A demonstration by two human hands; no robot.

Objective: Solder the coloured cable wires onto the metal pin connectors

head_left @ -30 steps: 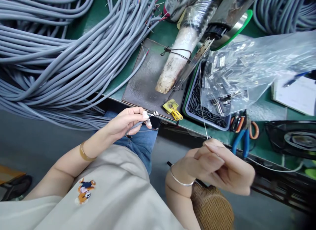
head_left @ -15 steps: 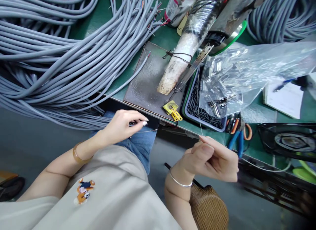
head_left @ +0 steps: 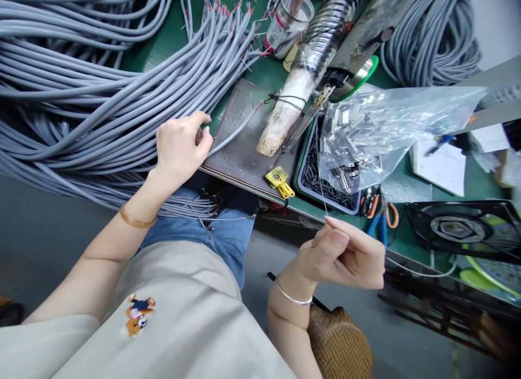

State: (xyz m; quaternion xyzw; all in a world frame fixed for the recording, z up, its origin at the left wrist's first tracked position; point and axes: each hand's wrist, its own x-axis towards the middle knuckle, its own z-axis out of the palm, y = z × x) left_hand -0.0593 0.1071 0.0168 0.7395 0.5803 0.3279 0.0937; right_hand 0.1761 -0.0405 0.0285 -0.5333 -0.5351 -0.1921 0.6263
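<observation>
- One right hand (head_left: 345,254), in front of the bench, pinches one thin wire (head_left: 321,189) between thumb and forefinger; the wire's long axis runs steeply up, leaning slightly left, over the bin.
- One left hand (head_left: 179,148) is at the bench edge, released and curved, thumb and forefinger tips apart; whether it touches the cable beside it, I cannot tell.
- One single gray cable (head_left: 238,131) slants over the dark plate (head_left: 244,164), its stripped end pointing up and right.
- One yellow piece (head_left: 280,181) with two prongs lies on the plate's near right corner.
- One bin (head_left: 354,206) contains black tubes, too many to count; one clear bag (head_left: 431,115) of metal parts lies over it.
- One fan (head_left: 459,229) is farther right.
- Farther back: one green-rimmed spool (head_left: 368,77), one jar (head_left: 285,34), one cable coil (head_left: 431,42).
</observation>
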